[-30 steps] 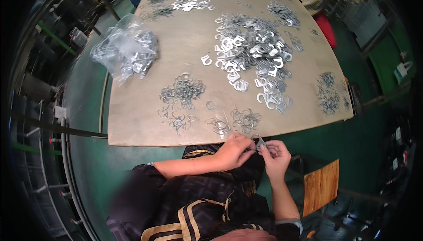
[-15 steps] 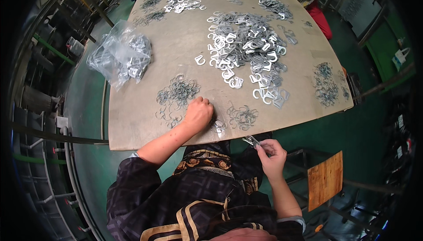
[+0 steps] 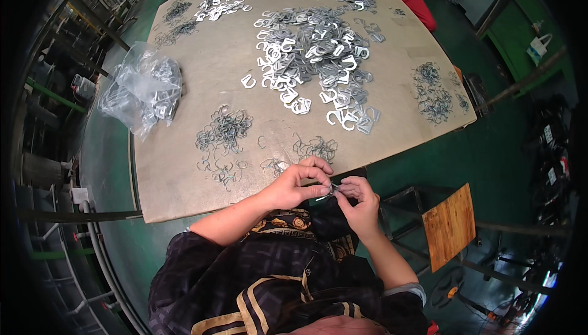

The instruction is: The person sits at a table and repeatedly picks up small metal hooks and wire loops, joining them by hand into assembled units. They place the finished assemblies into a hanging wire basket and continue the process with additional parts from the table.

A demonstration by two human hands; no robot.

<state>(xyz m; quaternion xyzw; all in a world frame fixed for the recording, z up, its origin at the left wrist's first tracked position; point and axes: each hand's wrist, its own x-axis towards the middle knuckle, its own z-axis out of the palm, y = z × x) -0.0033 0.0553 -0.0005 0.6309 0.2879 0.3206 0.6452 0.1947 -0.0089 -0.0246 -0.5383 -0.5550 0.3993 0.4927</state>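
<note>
My left hand (image 3: 301, 183) and my right hand (image 3: 359, 199) meet at the near edge of the table (image 3: 184, 182), fingertips pinched together on a small metal part (image 3: 332, 190). Which hand carries the part and which a thin wire clip is too small to tell. Just beyond my left hand lie small heaps of thin wire clips (image 3: 313, 148) and a larger heap of wire clips (image 3: 222, 133). A big pile of flat shiny metal hooks (image 3: 315, 59) covers the table's middle.
A clear plastic bag of metal parts (image 3: 147, 93) lies at the table's left edge. More heaps of wire clips (image 3: 433, 93) sit at the right and far side. A wooden stool (image 3: 449, 224) stands to my right on the green floor. Another person's red clothing (image 3: 419, 7) shows at the far right.
My left hand reached out to the wire clips on the table half a second ago and has come back to my right hand at the table edge.
</note>
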